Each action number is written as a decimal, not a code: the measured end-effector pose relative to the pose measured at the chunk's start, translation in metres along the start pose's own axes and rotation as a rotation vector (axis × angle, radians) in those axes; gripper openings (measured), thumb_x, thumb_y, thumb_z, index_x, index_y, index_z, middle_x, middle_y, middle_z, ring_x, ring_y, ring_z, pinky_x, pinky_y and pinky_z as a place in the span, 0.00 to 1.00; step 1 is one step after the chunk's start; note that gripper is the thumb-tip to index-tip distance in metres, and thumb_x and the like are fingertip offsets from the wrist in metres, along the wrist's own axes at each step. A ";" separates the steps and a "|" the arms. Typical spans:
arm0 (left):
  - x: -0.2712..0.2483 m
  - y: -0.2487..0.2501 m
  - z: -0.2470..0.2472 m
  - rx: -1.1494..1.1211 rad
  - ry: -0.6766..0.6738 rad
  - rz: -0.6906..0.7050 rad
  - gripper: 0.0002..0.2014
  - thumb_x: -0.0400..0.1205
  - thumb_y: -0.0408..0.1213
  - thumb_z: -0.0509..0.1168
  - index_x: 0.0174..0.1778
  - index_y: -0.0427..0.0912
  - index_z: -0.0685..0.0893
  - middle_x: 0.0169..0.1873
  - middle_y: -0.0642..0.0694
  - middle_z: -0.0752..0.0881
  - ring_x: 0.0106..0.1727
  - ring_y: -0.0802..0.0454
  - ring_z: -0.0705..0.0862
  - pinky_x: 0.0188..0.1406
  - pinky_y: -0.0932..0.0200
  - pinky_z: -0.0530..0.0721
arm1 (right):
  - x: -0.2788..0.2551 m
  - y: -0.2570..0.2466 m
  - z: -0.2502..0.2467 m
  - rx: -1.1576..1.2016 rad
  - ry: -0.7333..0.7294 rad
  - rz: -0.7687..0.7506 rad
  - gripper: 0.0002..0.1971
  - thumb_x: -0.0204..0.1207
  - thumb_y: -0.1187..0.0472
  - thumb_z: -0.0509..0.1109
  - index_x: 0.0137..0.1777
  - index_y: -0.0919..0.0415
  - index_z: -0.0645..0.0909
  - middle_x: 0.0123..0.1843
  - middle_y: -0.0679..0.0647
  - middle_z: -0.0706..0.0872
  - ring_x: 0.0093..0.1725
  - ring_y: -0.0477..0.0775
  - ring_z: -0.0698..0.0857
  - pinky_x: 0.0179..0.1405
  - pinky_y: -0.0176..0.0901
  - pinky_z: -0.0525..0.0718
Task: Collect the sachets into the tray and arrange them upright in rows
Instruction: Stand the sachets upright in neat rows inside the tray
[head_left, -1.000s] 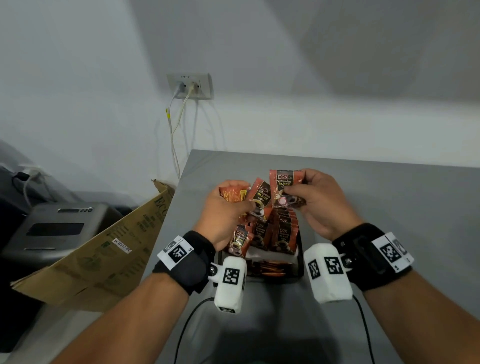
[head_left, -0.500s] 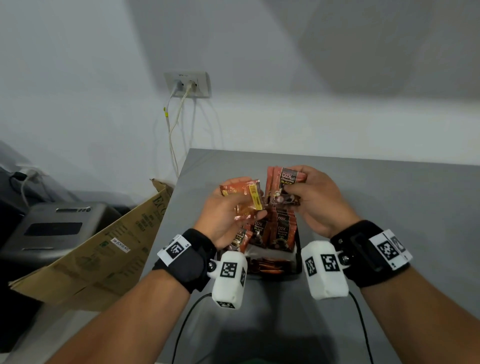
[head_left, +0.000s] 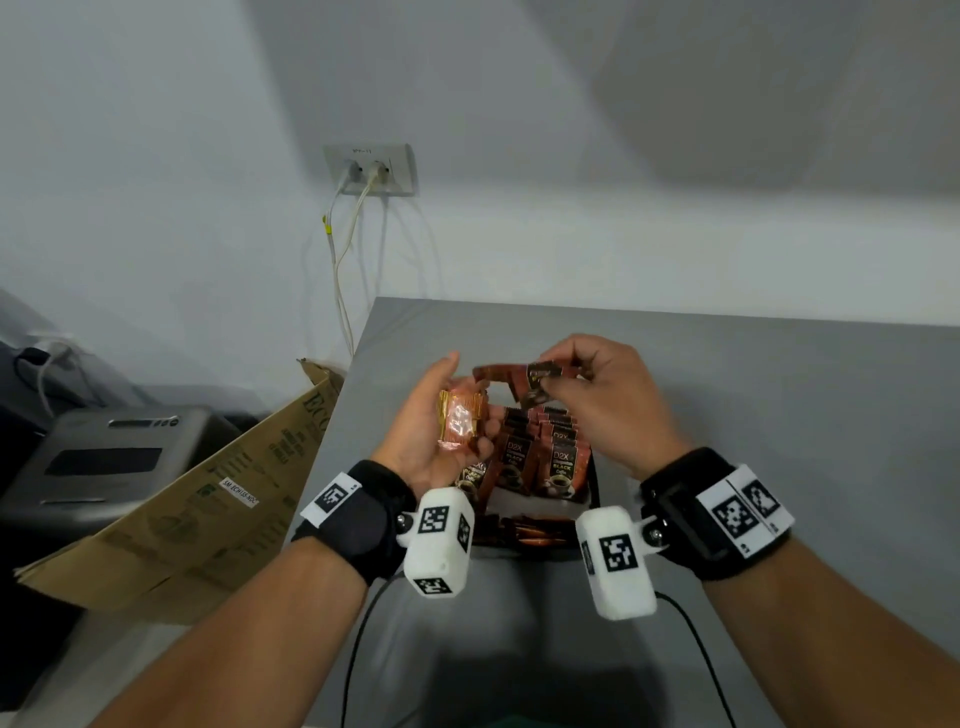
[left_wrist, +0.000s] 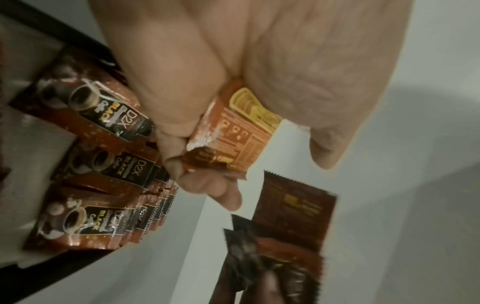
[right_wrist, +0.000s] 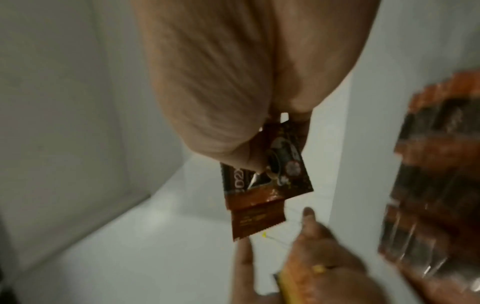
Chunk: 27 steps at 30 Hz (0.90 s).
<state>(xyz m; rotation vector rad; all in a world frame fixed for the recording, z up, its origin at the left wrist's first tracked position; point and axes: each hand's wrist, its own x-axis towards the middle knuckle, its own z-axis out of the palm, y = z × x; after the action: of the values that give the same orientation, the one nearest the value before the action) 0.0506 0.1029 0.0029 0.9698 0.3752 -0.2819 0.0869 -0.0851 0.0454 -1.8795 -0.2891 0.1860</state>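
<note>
Evidently the grey table carries the whole job, and the black tray lies on it just below and between the two hands, close enough that each sachet needs only a short drop. Inside it the standing sachets face the person in rows, fronts outward, upright as the task asks; a few more lie flat in the tray's near end, under the wrist cameras.

The left hand, palm up beside the tray, cradles a small stack of orange sachets with its lower fingers curled round the edge and the thumb raised; I judge it serves as a magazine to feed from. The right hand, above the tray's far end, pinches one or two dark sachets between thumb and fingertips, held level, probably being turned before going into a row.

Hard to make out: how many sachets each hand holds, since they overlap. The tray's left wall and far end are hidden behind the hands and packets, so I cannot tell how much room remains. The right wrist view is blurred, and the tray's contents are only a smear there.
</note>
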 end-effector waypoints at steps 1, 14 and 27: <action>0.002 0.001 -0.002 -0.046 0.008 -0.004 0.20 0.79 0.55 0.69 0.54 0.41 0.84 0.41 0.38 0.86 0.32 0.48 0.83 0.24 0.59 0.81 | -0.002 0.002 -0.001 -0.096 -0.027 -0.076 0.12 0.78 0.72 0.72 0.48 0.54 0.92 0.47 0.47 0.93 0.46 0.49 0.90 0.54 0.48 0.90; 0.006 0.027 0.002 0.665 -0.086 0.272 0.24 0.72 0.19 0.77 0.60 0.45 0.86 0.50 0.30 0.91 0.51 0.31 0.91 0.53 0.36 0.90 | 0.006 -0.004 -0.016 -0.101 -0.284 0.042 0.19 0.78 0.71 0.71 0.57 0.44 0.86 0.54 0.50 0.92 0.54 0.53 0.91 0.64 0.59 0.87; 0.006 0.008 -0.006 0.156 -0.045 0.148 0.18 0.83 0.17 0.60 0.67 0.35 0.79 0.52 0.33 0.89 0.48 0.38 0.91 0.46 0.43 0.92 | 0.009 0.022 -0.009 0.214 -0.154 0.258 0.13 0.83 0.73 0.65 0.62 0.58 0.82 0.58 0.62 0.90 0.58 0.63 0.89 0.69 0.71 0.82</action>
<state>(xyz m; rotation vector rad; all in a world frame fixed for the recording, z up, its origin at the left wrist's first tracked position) 0.0579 0.1114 0.0032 1.1364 0.2418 -0.1999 0.0999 -0.0974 0.0275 -1.6874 -0.1239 0.5185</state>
